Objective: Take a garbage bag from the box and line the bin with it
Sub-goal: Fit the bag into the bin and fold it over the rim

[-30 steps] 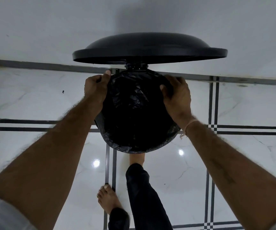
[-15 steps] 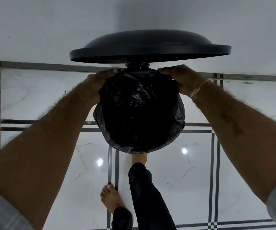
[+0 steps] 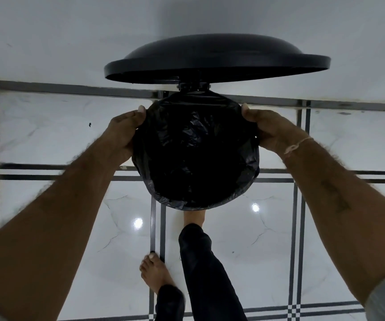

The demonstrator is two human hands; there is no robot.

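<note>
A round black pedal bin stands on the floor with its black lid [image 3: 217,60] raised at the back. A black garbage bag [image 3: 196,149] fills the bin's mouth, its edge folded over the rim all round. My left hand [image 3: 123,133] grips the bag's edge at the rim's left side, thumb on top. My right hand [image 3: 268,128] grips the bag's edge at the rim's right side. The bin's body is hidden under the bag. The box is not in view.
My right foot [image 3: 195,216] is tucked under the bin's front. My left foot [image 3: 154,272] stands on the white tiled floor [image 3: 48,135] nearer to me. A white wall [image 3: 71,38] runs just behind the bin.
Both hands slid from the back of the rim outward to its left and right sides, and the bag's edge now lies spread flatter around the rim.
</note>
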